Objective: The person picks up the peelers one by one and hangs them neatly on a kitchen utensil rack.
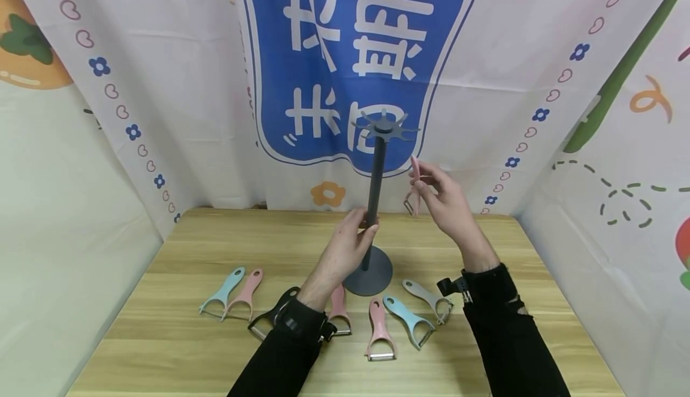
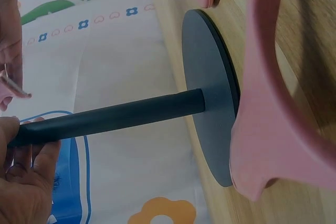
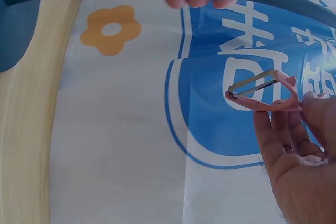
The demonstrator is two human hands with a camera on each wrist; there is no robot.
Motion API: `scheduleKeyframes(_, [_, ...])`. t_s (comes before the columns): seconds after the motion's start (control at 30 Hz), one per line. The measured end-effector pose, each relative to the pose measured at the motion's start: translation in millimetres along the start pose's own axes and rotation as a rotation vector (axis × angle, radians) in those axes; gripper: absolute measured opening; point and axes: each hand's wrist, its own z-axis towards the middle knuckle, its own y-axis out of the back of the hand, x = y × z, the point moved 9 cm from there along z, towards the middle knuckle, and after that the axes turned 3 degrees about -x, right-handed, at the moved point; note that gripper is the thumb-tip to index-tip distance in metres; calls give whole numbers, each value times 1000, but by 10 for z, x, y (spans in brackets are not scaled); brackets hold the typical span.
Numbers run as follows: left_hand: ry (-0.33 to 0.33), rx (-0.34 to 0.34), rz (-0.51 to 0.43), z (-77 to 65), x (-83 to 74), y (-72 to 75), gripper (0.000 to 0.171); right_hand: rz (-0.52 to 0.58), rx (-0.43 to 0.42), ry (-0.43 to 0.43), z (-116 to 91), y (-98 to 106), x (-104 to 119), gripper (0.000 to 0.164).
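Note:
My left hand (image 1: 347,244) grips the dark grey post of a stand (image 1: 378,175) about midway up; the left wrist view shows the fingers curled round the post (image 2: 126,113). A round base (image 1: 372,274) rests on the table, and a star-shaped hook top (image 1: 384,126) crowns the post. To the right of the post, my right hand (image 1: 444,199) pinches a pink peeler (image 1: 415,175) by its handle, blade end down, just below the level of the hooks. In the right wrist view the peeler's blade frame (image 3: 257,85) sticks out past the fingertips.
Several peelers lie on the wooden table (image 1: 458,361): a blue one (image 1: 225,292) and a pink one (image 1: 248,295) at left, a black one (image 1: 275,313), a pink one (image 1: 338,310) partly behind the left arm, then pink (image 1: 378,322), blue (image 1: 406,316) and grey (image 1: 426,295). A printed curtain (image 1: 205,115) hangs behind.

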Motion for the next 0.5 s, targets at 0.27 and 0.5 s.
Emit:
scheduleKeyframes(0.27, [4,5,1,1,15,-5,22,57,28,-16,129,-10,83,51])
scheduleKeyframes(0.5, [-12,4,-2,-6,-3,3,22,89,32,-48,228,-14,159,52])
